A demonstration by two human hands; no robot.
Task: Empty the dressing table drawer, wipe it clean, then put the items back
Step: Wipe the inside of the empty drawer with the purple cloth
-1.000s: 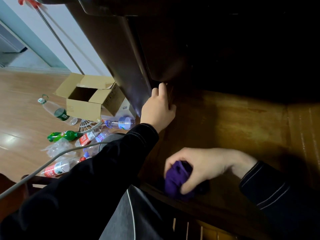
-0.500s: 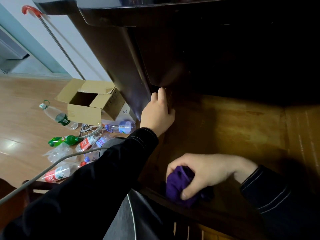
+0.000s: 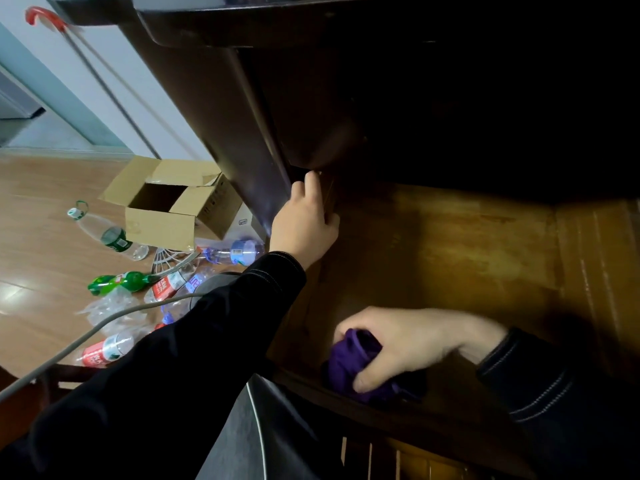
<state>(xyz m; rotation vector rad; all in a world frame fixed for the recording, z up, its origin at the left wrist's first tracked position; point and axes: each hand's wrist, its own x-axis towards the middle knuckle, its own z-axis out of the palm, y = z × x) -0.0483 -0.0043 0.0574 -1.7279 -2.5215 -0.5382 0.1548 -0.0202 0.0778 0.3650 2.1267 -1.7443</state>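
Where right hand (image 3: 408, 341) curls, purple cloth (image 3: 346, 370) inside its grip.

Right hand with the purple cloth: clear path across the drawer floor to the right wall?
Probably yes: the right hand grips the purple cloth at near left, the drawer floor beyond looks bare, and the left hand holds the left wall.
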